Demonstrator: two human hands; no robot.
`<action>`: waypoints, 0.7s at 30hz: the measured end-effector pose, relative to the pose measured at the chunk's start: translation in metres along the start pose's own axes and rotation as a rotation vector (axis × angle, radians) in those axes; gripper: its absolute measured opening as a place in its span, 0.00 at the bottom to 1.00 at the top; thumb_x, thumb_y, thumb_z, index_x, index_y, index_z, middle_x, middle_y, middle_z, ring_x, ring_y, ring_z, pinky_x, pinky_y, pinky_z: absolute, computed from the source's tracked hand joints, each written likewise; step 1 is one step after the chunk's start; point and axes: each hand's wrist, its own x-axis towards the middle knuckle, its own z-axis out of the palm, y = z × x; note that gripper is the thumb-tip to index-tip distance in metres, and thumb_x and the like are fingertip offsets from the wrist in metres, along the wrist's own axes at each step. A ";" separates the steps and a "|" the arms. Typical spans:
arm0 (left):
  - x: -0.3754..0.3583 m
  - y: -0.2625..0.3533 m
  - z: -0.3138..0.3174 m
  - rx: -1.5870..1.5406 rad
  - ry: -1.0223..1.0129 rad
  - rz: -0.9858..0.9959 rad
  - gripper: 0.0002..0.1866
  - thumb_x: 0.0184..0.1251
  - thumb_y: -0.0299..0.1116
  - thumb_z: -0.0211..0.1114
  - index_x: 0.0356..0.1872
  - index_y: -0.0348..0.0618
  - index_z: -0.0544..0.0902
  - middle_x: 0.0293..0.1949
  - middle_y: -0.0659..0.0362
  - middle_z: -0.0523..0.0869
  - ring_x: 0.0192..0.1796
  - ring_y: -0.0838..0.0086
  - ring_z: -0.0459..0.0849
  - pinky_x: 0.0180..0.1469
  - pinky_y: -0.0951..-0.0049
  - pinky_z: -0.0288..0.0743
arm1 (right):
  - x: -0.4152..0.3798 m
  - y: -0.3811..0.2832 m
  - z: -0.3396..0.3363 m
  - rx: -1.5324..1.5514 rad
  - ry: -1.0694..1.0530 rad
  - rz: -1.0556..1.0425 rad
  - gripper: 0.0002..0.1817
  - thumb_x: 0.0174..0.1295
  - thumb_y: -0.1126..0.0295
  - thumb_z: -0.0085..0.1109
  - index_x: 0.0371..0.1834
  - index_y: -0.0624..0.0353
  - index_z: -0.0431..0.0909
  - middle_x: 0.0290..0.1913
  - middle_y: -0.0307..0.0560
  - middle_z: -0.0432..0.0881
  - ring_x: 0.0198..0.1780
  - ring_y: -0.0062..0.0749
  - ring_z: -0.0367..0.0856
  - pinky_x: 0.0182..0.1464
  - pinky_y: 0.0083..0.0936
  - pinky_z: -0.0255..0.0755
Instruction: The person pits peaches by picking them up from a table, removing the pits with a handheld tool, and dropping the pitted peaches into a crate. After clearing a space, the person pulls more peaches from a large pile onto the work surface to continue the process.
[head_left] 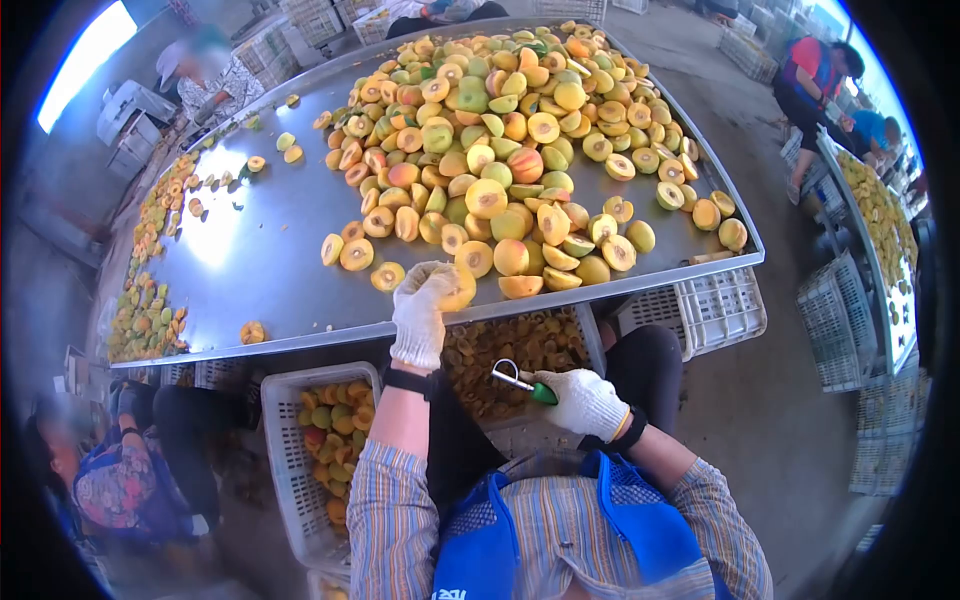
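Observation:
My left hand (pixel 420 312), in a white knit glove, is closed on a yellow peach half (pixel 459 289) at the near edge of the metal table (pixel 290 290). My right hand (pixel 582 402), gloved too, grips a pitting tool (pixel 541 393) by its green handle. The tool's metal loop points left and is apart from the fruit. Beyond my left hand lies a big heap of peach halves (pixel 487 198), many cut side up with the stone showing. Below the table edge, between my knees, a crate holds brown stones and scraps (pixel 510 350).
A white crate (pixel 283 470) of peach halves stands left of my legs. Another white crate (pixel 722 312) is under the table's right corner. A co-worker (pixel 120 470) sits at left, another person (pixel 205 80) across the table. More people (pixel 810 90) work at a second table (pixel 880 220) at right.

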 end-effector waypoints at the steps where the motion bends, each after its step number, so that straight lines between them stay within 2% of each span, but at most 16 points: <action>1: -0.012 0.003 -0.004 -0.347 -0.060 0.010 0.15 0.65 0.30 0.63 0.51 0.36 0.81 0.47 0.47 0.86 0.46 0.56 0.88 0.45 0.59 0.88 | 0.000 -0.002 -0.001 -0.004 -0.002 -0.011 0.24 0.63 0.55 0.61 0.62 0.43 0.80 0.37 0.55 0.88 0.38 0.51 0.88 0.42 0.43 0.82; 2: -0.023 0.004 -0.004 -0.348 -0.054 0.021 0.15 0.65 0.30 0.63 0.51 0.36 0.81 0.47 0.47 0.86 0.46 0.56 0.88 0.45 0.59 0.88 | -0.001 -0.004 -0.001 0.026 0.032 -0.033 0.24 0.63 0.54 0.62 0.63 0.42 0.80 0.37 0.55 0.88 0.38 0.51 0.88 0.42 0.42 0.82; 4: -0.053 0.014 0.016 -0.595 -0.079 0.020 0.17 0.70 0.34 0.60 0.54 0.35 0.79 0.52 0.43 0.84 0.48 0.48 0.87 0.44 0.52 0.88 | -0.006 -0.018 -0.006 0.047 0.078 -0.071 0.26 0.62 0.53 0.63 0.64 0.41 0.79 0.36 0.55 0.87 0.38 0.50 0.88 0.41 0.42 0.82; 5: -0.062 0.015 0.017 -0.599 -0.077 0.022 0.17 0.70 0.34 0.60 0.54 0.35 0.79 0.52 0.43 0.84 0.48 0.48 0.87 0.44 0.52 0.88 | -0.008 -0.025 -0.009 0.043 0.076 -0.072 0.26 0.62 0.53 0.63 0.64 0.41 0.79 0.36 0.55 0.87 0.38 0.50 0.88 0.41 0.42 0.82; 7: -0.078 0.013 0.017 -0.698 -0.185 -0.044 0.19 0.73 0.41 0.58 0.53 0.35 0.79 0.52 0.41 0.84 0.49 0.45 0.87 0.44 0.50 0.88 | -0.011 -0.036 -0.012 0.022 0.098 -0.135 0.25 0.63 0.54 0.63 0.65 0.40 0.78 0.34 0.54 0.87 0.36 0.51 0.88 0.41 0.42 0.82; 8: -0.087 0.011 0.016 -0.573 -0.149 -0.053 0.21 0.76 0.45 0.55 0.53 0.34 0.79 0.52 0.41 0.84 0.48 0.45 0.87 0.43 0.50 0.88 | -0.014 -0.041 -0.014 0.002 0.139 -0.167 0.22 0.64 0.56 0.62 0.61 0.43 0.80 0.31 0.52 0.86 0.34 0.50 0.87 0.38 0.41 0.81; 9: -0.092 0.008 0.019 -0.503 -0.077 -0.056 0.20 0.78 0.42 0.53 0.52 0.34 0.79 0.52 0.41 0.84 0.46 0.47 0.87 0.42 0.54 0.87 | -0.015 -0.043 -0.013 0.000 0.139 -0.168 0.22 0.64 0.56 0.62 0.61 0.43 0.80 0.31 0.52 0.86 0.34 0.50 0.87 0.38 0.41 0.81; 11: -0.108 0.010 0.020 -0.349 -0.096 -0.083 0.22 0.79 0.47 0.53 0.51 0.34 0.80 0.50 0.43 0.85 0.44 0.53 0.88 0.40 0.61 0.86 | -0.015 -0.044 -0.011 -0.076 0.194 -0.203 0.19 0.63 0.57 0.63 0.57 0.47 0.81 0.29 0.51 0.85 0.31 0.49 0.87 0.35 0.41 0.81; 12: -0.115 0.013 0.024 -0.350 -0.099 -0.083 0.22 0.79 0.47 0.53 0.51 0.34 0.80 0.50 0.43 0.85 0.44 0.53 0.88 0.40 0.61 0.86 | -0.016 -0.043 -0.009 -0.080 0.288 -0.299 0.17 0.62 0.58 0.63 0.53 0.47 0.80 0.27 0.49 0.85 0.29 0.47 0.86 0.31 0.41 0.80; 14: -0.129 0.017 0.029 -0.229 -0.009 -0.121 0.26 0.79 0.53 0.53 0.50 0.35 0.81 0.48 0.46 0.86 0.44 0.60 0.88 0.39 0.66 0.84 | -0.018 -0.041 -0.005 -0.113 0.302 -0.312 0.17 0.62 0.59 0.63 0.54 0.48 0.80 0.27 0.48 0.85 0.29 0.47 0.86 0.31 0.41 0.80; 15: -0.133 0.019 0.032 -0.229 -0.011 -0.119 0.26 0.79 0.53 0.53 0.50 0.35 0.81 0.48 0.46 0.86 0.44 0.60 0.88 0.39 0.66 0.84 | -0.018 -0.041 -0.005 -0.146 0.311 -0.327 0.18 0.61 0.60 0.64 0.54 0.48 0.80 0.27 0.48 0.85 0.28 0.47 0.86 0.31 0.41 0.80; 17: -0.139 0.022 0.038 -0.266 -0.003 -0.133 0.27 0.78 0.54 0.55 0.49 0.34 0.82 0.44 0.48 0.87 0.44 0.67 0.87 0.43 0.69 0.84 | -0.021 -0.042 -0.006 -0.169 0.294 -0.318 0.18 0.61 0.61 0.63 0.54 0.48 0.80 0.27 0.47 0.85 0.28 0.47 0.86 0.31 0.41 0.80; 18: -0.140 0.021 0.040 -0.217 0.009 -0.139 0.31 0.77 0.60 0.51 0.49 0.36 0.82 0.44 0.48 0.87 0.46 0.63 0.87 0.41 0.66 0.84 | -0.023 -0.042 -0.007 -0.190 0.274 -0.308 0.18 0.60 0.62 0.63 0.55 0.47 0.80 0.27 0.47 0.85 0.28 0.46 0.86 0.31 0.40 0.80; 21: -0.146 0.013 0.046 -0.350 0.003 -0.126 0.34 0.76 0.63 0.50 0.48 0.36 0.82 0.42 0.49 0.87 0.46 0.61 0.87 0.44 0.64 0.84 | -0.025 -0.037 -0.004 -0.220 0.288 -0.281 0.17 0.59 0.63 0.65 0.52 0.47 0.83 0.25 0.50 0.84 0.28 0.48 0.85 0.31 0.39 0.80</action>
